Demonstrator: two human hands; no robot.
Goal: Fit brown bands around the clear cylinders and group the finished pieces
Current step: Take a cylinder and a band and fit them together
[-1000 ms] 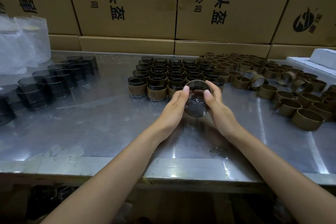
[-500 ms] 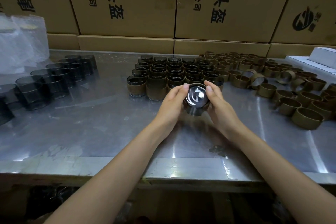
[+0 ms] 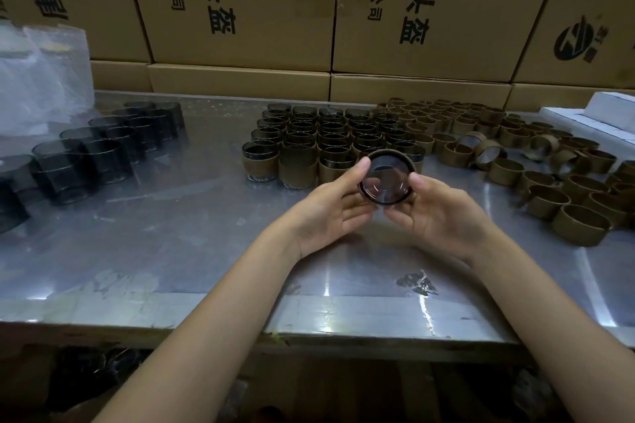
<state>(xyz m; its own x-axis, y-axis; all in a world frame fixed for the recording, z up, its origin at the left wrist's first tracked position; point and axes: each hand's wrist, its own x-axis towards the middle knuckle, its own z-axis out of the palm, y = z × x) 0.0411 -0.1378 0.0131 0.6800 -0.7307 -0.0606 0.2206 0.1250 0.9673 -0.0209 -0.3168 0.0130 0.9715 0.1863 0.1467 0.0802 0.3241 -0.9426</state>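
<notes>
Both hands hold one clear glass cylinder (image 3: 386,178) lifted off the dull steel surface (image 3: 192,244), about midway between its left and right edges and just in front of the finished group. The cylinder is tilted so that one round end faces the camera, and a brown band (image 3: 410,161) shows around its far rim. The left hand (image 3: 330,213) has its palm turned up, thumb pressed to the cylinder's left side, the other fingers curled beneath it. The right hand (image 3: 436,213) mirrors it, thumb against the right side and fingers cupped under the glass.

Behind the hands, toward the surface's far edge, stands the block of banded cylinders (image 3: 326,144), upright in close rows and touching one another. To its right, spreading toward the right edge, lie the loose brown bands (image 3: 549,182), most standing on their rims, a few tipped over. Along the left edge stand the bare clear cylinders (image 3: 103,151) in rows, with clear plastic wrapping (image 3: 44,89) at the far left corner. Tan cardboard boxes (image 3: 240,3) printed with black characters are stacked against the far edge, and a white flat box (image 3: 604,113) sits at the far right corner.
</notes>
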